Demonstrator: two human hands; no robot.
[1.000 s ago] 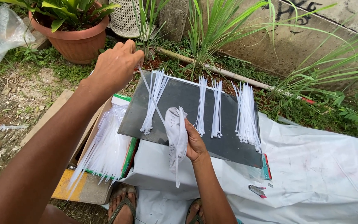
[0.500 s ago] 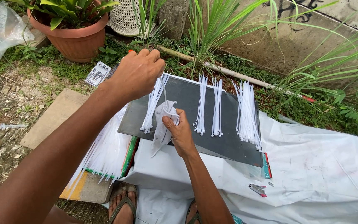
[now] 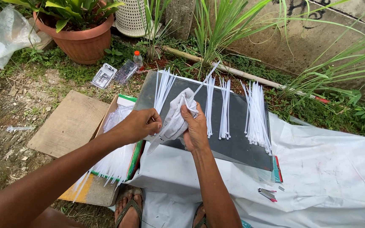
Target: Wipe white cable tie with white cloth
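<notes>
Since half a second ago our left hand [image 3: 139,125] has come back from the far edge of the board [image 3: 237,143] to its near left edge, where its fingers now pinch the lower end of the cloth [image 3: 175,117]. Our right hand [image 3: 195,128] has stayed near the board's middle, its fingers closed around the cloth's right side; a single tie [image 3: 203,82] now sticks up and away from that fist, and we cannot tell whether it is held inside the cloth or only lies behind it. So the cloth hangs between both hands, over the board's near left part.

With the left arm pulled in, the ground beyond the board's left corner shows more: a clear blister pack [image 3: 103,76] and a small bottle [image 3: 137,59] lie in the grass near the pot [image 3: 80,42].

The board rests tilted on a sheet [image 3: 330,169]. On it lie four bundles of ties: one [image 3: 163,88] just beyond the cloth, two [image 3: 224,107] in the middle, and a thick one [image 3: 257,114] near the right edge. The bare dark stretch along the board's near edge, right of our right hand, is open. Left of the board, a box [image 3: 121,139] of more ties sits close under our left wrist.
</notes>
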